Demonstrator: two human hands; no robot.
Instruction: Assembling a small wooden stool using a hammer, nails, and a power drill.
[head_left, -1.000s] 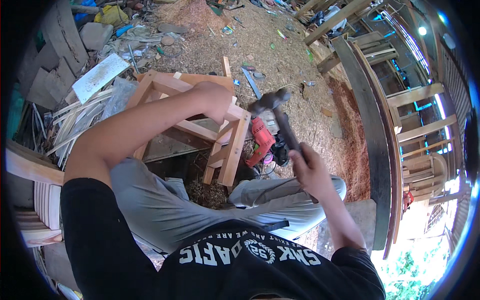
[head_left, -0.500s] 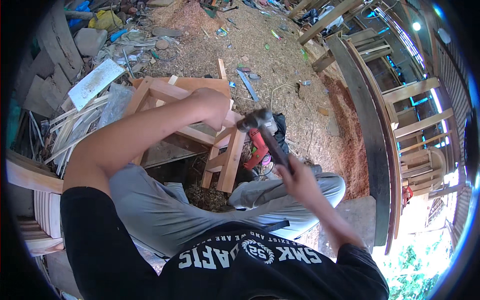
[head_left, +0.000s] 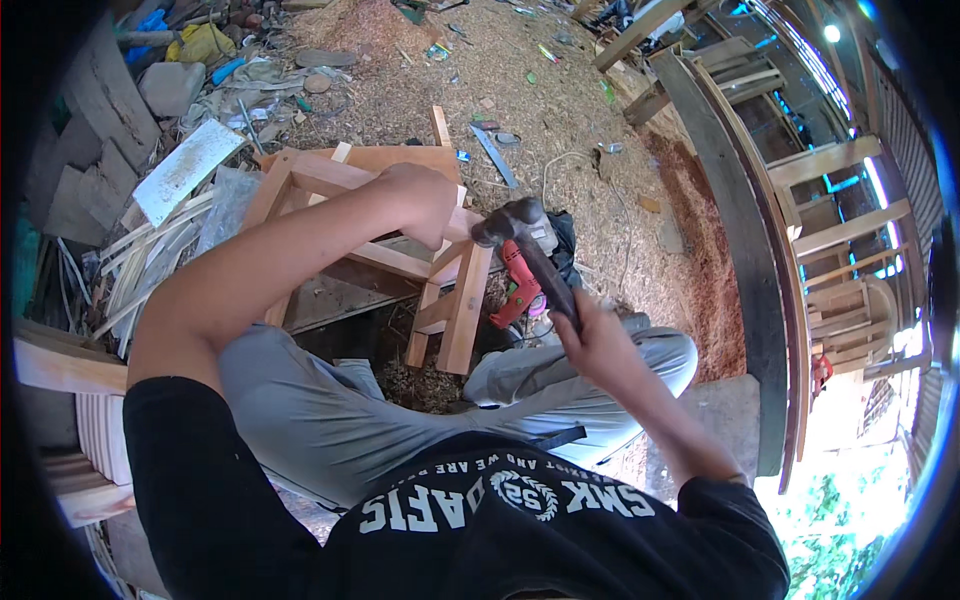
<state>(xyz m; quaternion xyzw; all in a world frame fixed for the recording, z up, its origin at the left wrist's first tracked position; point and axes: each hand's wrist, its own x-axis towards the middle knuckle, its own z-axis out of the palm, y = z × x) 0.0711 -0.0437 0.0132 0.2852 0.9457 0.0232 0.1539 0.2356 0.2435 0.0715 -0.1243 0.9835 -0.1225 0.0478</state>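
A small pale wooden frame (head_left: pixel 462 318), made of joined legs and rails, lies in front of my bent legs. My left hand (head_left: pixel 420 202) is closed over its upper rail near the right-hand corner; the fingertips are mostly hidden beneath the hand. My right hand (head_left: pixel 603 345) is wrapped round the dark handle of a hammer (head_left: pixel 549 280). The hammer's dark metal head is at the frame's right end, close to my left hand; whether it touches the wood I cannot tell. Behind the handle lies a red power tool (head_left: pixel 521 285), partly covered.
An orange-brown board (head_left: pixel 400 158) lies beyond the frame, with a saw-like metal strip (head_left: pixel 493 156) past it. Thin wood strips (head_left: pixel 150 285) and a white panel (head_left: pixel 187 172) are piled at left. A long dark beam (head_left: pixel 735 230) runs along the right. Wood shavings cover the floor.
The hammer's head has shifted slightly up and left, nearer the frame's end. My left hand keeps its hold on the rail, and the whole view has tilted a little.
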